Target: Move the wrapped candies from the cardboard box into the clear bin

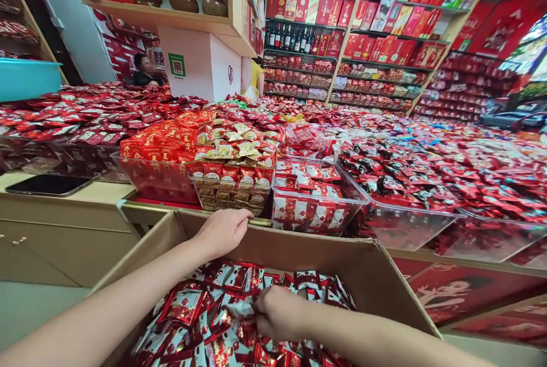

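A brown cardboard box (299,253) stands open right in front of me, filled with shiny red and white packets (183,307). My left hand (222,234) sits curled on the box's far rim. My right hand (277,313) is down among the packets, its fingers pinching a silvery-white packet (241,308). The lower part of the box's contents is hidden by the pile and my right forearm.
Clear plastic bins (316,196) of red-wrapped sweets stand just beyond the box, before a wide display heaped with packets. A black phone (48,185) lies on a beige counter (64,213) at left. Shelves of wine and red gift boxes (307,31) line the back, with people beyond.
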Motion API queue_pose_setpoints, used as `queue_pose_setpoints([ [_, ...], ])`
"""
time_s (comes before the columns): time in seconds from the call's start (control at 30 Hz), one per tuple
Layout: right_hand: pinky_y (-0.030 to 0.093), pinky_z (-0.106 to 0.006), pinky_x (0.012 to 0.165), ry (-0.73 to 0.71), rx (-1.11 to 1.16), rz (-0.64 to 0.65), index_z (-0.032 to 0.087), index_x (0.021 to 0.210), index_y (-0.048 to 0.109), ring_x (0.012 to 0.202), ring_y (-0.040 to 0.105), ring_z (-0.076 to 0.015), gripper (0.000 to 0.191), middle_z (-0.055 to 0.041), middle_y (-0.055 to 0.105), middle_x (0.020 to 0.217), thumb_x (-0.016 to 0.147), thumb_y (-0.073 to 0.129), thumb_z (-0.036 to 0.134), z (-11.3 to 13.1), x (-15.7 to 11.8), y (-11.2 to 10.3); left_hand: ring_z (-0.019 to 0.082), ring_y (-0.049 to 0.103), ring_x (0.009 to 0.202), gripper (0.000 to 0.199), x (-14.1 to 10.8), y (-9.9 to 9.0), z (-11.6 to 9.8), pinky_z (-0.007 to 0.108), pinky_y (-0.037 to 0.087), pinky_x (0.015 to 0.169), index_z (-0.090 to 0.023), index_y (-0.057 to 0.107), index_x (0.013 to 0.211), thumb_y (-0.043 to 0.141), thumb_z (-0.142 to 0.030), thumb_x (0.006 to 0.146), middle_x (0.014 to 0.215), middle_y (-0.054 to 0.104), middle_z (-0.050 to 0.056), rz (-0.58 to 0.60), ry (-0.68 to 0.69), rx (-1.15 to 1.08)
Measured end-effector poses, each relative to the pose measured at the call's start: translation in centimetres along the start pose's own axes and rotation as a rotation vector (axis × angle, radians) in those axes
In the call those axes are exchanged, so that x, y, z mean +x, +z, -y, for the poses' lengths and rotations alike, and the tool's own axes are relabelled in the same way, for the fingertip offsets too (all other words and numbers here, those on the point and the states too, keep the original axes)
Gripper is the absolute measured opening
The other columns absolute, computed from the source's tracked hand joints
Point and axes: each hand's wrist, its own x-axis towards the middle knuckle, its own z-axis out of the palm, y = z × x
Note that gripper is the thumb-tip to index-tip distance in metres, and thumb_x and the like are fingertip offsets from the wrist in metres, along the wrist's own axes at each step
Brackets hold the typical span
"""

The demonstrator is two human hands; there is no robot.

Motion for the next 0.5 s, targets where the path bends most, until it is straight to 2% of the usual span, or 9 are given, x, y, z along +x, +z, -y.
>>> queue_pose_setpoints([
  [0.07, 0.034, -0.020, 0.046, -0.001, 0.207, -0.095, 0.013, 0.064, 0.058, 0.048, 0.040, -0.0090, 0.016, 0.0003, 0.050, 0.053, 0.066, 0.044, 0.020, -0.1, -0.2, -2.3, 0.018, 0.055, 0.089, 0.025, 0.2, -0.8, -0.1, 0.030, 0.040, 0.077, -0.019, 0.054, 0.096, 0.038, -0.025, 0.078, 0.096, 0.061, 0.004, 0.029, -0.041, -0.258],
  [0.13, 0.033, -0.018, 0.047, -0.003, 0.504, -0.208, 0.014, 0.066, 0.057, 0.050, 0.038, -0.0069, 0.018, 0.0025, 0.047, 0.054, 0.071, 0.041, 0.021, 0.0, -0.8, -5.0, 0.017, 0.055, 0.089, 0.026, 0.2, -1.7, -0.3, 0.028, 0.041, 0.078, -0.017, 0.053, 0.096, 0.043, -0.031, 0.077, 0.096, 0.061, 0.005, 0.096, -0.068, -0.546],
  [0.2, 0.034, -0.018, 0.052, 0.005, 0.780, -0.290, 0.014, 0.070, 0.056, 0.054, 0.039, -0.0066, 0.019, 0.0024, 0.048, 0.060, 0.074, 0.040, 0.023, 0.3, -1.6, -7.4, 0.017, 0.056, 0.086, 0.030, 0.1, -2.6, -0.8, 0.028, 0.043, 0.075, -0.016, 0.051, 0.098, 0.044, -0.035, 0.076, 0.093, 0.062, 0.005, 0.219, -0.073, -0.795],
  [0.27, 0.035, -0.019, 0.055, 0.020, 0.953, -0.315, 0.014, 0.071, 0.056, 0.057, 0.042, -0.0072, 0.018, 0.0015, 0.051, 0.064, 0.074, 0.043, 0.025, 0.4, -2.4, -9.0, 0.015, 0.057, 0.081, 0.032, 0.0, -3.1, -1.5, 0.027, 0.044, 0.072, -0.016, 0.049, 0.101, 0.049, -0.034, 0.074, 0.092, 0.062, 0.005, 0.345, -0.080, -0.940],
  [0.37, 0.036, -0.021, 0.055, 0.038, 1.022, -0.303, 0.012, 0.069, 0.058, 0.056, 0.043, -0.0078, 0.023, 0.0001, 0.053, 0.063, 0.075, 0.045, 0.031, 0.5, -3.0, -9.5, 0.012, 0.057, 0.072, 0.031, -0.3, -3.0, -2.5, 0.022, 0.044, 0.066, -0.017, 0.052, 0.095, 0.060, -0.028, 0.067, 0.082, 0.062, 0.001, 0.389, -0.130, -0.986],
  [0.5, 0.039, -0.022, 0.058, 0.039, 1.129, -0.441, 0.014, 0.079, 0.058, 0.059, 0.047, -0.0084, 0.027, -0.0004, 0.054, 0.068, 0.074, 0.049, 0.038, 0.3, -2.9, -8.9, 0.010, 0.057, 0.058, 0.027, -0.3, -2.2, -3.2, 0.018, 0.043, 0.049, -0.015, 0.052, 0.089, 0.058, -0.032, 0.068, 0.072, 0.062, 0.001, 0.372, -0.237, -1.038],
])
